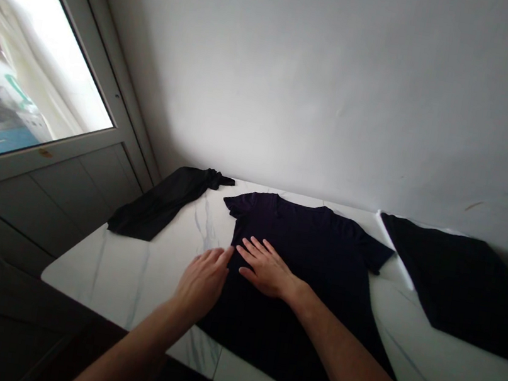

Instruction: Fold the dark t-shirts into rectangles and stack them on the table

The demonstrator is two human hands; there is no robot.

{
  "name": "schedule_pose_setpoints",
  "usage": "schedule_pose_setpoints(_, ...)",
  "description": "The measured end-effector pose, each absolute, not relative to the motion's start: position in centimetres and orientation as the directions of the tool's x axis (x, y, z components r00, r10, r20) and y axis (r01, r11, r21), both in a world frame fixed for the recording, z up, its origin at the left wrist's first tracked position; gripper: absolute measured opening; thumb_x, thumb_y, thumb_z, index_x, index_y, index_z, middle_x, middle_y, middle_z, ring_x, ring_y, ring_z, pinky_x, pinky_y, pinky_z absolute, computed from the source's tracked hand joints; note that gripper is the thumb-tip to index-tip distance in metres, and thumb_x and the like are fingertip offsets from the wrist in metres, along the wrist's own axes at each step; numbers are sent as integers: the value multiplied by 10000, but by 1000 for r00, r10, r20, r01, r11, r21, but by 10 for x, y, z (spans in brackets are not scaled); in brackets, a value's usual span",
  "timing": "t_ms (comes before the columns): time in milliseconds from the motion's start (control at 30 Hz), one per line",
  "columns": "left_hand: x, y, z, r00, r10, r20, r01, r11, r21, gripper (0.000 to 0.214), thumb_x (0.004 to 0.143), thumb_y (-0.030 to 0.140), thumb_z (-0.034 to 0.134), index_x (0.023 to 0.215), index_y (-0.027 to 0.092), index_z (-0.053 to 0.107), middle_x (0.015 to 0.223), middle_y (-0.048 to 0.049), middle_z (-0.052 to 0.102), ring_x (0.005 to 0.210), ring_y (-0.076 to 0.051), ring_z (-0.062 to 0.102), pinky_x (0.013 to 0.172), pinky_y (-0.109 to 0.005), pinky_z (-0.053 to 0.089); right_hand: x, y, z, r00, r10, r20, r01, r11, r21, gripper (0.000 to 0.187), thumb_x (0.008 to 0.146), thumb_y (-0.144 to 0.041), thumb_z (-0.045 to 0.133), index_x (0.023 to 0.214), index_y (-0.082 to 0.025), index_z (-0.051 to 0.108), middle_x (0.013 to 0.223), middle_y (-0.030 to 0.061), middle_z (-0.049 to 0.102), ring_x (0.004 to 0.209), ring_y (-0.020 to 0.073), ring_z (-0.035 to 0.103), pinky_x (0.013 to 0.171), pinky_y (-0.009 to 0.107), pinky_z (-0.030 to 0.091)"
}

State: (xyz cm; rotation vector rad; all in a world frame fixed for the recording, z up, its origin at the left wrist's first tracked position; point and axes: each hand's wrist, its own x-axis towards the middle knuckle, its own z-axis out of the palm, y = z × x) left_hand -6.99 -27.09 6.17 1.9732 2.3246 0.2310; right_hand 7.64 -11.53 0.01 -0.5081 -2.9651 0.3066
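A dark navy T-shirt (320, 258) lies spread flat on a white marble-patterned table (128, 267), collar toward the wall. My right hand (266, 269) rests flat on the shirt's left half, fingers stretched out and pointing left. My left hand (202, 281) sits at the shirt's left edge, fingers extended and touching the fabric beside my right fingertips. Neither hand holds anything.
A crumpled black garment (161, 202) lies at the table's far left corner. Another dark cloth (464, 282) lies spread at the right. A white wall runs behind the table, and a door with a glass pane (23, 73) stands at the left.
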Motion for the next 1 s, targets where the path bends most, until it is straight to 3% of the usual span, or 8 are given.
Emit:
schedule_pose_setpoints(100,-58,-211,55,100,983,154,958,-137,253,560,1017,262,406,1567,189,333,1635,-131,368,1533,-263,284,1228,-475,276,74,-116,-4,-943,313,117,286,937,-199,589,1021,-437,445,1557,-196,423,1635,122,364,1536,311,260,1256,547,161)
schedule_pose_setpoints(200,-53,-160,40,199,976,93,932,-218,289,590,1032,374,389,1587,195,305,1675,-127,284,1565,-288,182,1242,-545,214,73,-116,-5,-939,317,134,280,931,-234,630,985,-398,503,1576,-210,392,1655,84,327,1545,312,229,1268,520,147)
schedule_pose_setpoints(367,-77,-133,20,181,981,-72,940,-151,306,551,1058,434,288,1552,219,404,1667,-112,304,1557,-293,208,1245,-570,150,74,-116,3,-925,364,106,317,896,-311,657,973,-477,535,1550,-178,437,1608,111,412,1521,295,298,1271,489,160)
schedule_pose_setpoints(467,-98,-138,14,151,988,-41,953,-134,270,542,1066,415,275,1556,224,404,1667,-99,302,1562,-278,192,1252,-550,133,76,-118,6,-927,366,87,326,896,-300,613,1000,-493,498,1514,-160,483,1557,135,486,1507,283,333,1273,505,131)
schedule_pose_setpoints(833,-113,-142,10,-47,999,2,982,46,184,524,1079,370,254,1565,226,388,1665,-96,295,1560,-281,204,1234,-642,110,76,-118,7,-929,358,92,317,901,-296,711,1010,-528,455,1591,-136,336,1647,143,327,1546,282,239,1272,514,140)
schedule_pose_setpoints(1000,-118,-146,9,-56,998,27,979,50,195,521,1077,360,258,1547,199,414,1651,-90,334,1563,-253,197,1252,-582,128,77,-116,11,-921,377,93,326,881,-342,669,1021,-478,440,1586,-132,347,1639,131,346,1541,272,258,1272,497,150)
